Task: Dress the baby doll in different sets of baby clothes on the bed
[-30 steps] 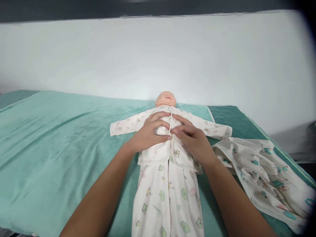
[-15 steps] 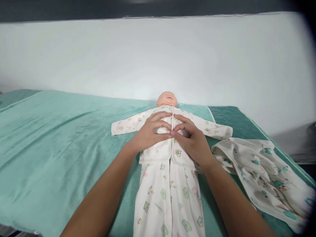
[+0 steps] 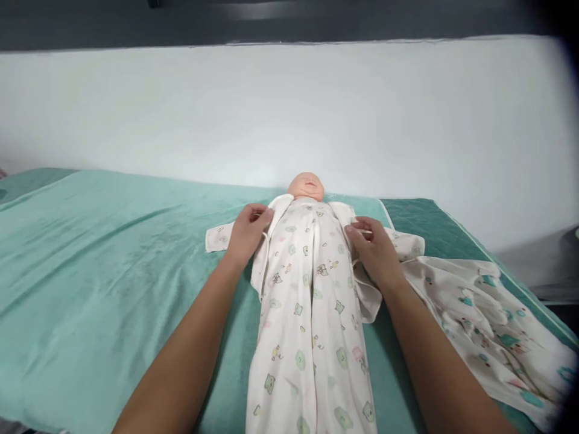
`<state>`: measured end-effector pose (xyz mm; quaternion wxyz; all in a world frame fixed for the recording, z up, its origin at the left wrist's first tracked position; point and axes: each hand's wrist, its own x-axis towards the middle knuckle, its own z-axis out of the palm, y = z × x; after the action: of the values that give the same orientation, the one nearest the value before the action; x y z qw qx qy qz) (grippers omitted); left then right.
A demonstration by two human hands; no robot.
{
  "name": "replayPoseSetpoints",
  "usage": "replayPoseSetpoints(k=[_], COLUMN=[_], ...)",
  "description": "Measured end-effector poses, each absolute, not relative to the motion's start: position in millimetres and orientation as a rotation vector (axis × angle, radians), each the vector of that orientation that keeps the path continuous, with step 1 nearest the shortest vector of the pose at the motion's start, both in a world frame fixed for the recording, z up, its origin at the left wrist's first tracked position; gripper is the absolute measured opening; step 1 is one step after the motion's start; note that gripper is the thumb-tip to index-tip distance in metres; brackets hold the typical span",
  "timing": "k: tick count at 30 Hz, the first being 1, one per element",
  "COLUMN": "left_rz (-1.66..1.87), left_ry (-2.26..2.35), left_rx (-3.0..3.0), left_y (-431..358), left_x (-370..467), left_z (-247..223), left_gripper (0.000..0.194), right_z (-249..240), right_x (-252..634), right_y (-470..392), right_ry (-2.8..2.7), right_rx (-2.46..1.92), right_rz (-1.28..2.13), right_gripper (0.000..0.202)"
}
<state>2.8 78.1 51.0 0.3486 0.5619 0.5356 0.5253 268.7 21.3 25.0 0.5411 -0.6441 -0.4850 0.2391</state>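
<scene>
A baby doll (image 3: 306, 185) lies on its back, its head toward the wall. It has on a white printed jacket (image 3: 281, 204) whose front is spread apart. Between the two front halves shows a long white garment (image 3: 312, 313) with green and pink animal prints, reaching from the neck down past the lower picture edge. My left hand (image 3: 251, 232) pinches the left front edge of the jacket, near the sleeve. On the opposite side, my right hand (image 3: 370, 244) has its fingers closed on the right front edge. The doll's arms are hidden in the sleeves.
A light green blanket (image 3: 113, 271) covers the bed, over a darker green quilted pad (image 3: 411, 217) at the right. Another printed white cloth (image 3: 479, 313) lies crumpled on the right beside my forearm. A white wall (image 3: 289, 108) rises behind the doll.
My hands have moved apart from the middle of the doll's chest to its two sides. The jacket's front halves have opened outward, uncovering the garment beneath.
</scene>
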Motion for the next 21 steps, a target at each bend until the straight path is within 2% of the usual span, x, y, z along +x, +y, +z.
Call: replayPoseSetpoints(k=[3,6,11,14,18,21], left_rz=[1.125,1.074,1.177,1.113,1.277,1.12], left_ry=[1.397,1.458,2.084,2.227,1.871,1.435], left_rx=[1.725,1.802,1.875,1.978,2.303,2.495], left_y=[74,75,84,83,79,80], left_x=[7,1,-23,-28,-17,-8], left_z=[52,55,54,52,49,45], left_gripper=[0.031,0.026,0.017,0.018,0.031,0.04], right_z=[21,23,21,18,21,19], right_x=[262,264,301,311,291,274], right_y=[22,20,27,29,23,23], right_ry=[-1.303,-1.363,-1.314,-1.367,-1.654,-1.856], right_rx=[-1.555,-1.582,-1.679,-1.732,-1.557,-1.4], right_rz=[0.553,0.385,0.021,-0.178,-0.256,-0.12], right_gripper=[0.047,0.036,0.031,0.036,0.037,0.041])
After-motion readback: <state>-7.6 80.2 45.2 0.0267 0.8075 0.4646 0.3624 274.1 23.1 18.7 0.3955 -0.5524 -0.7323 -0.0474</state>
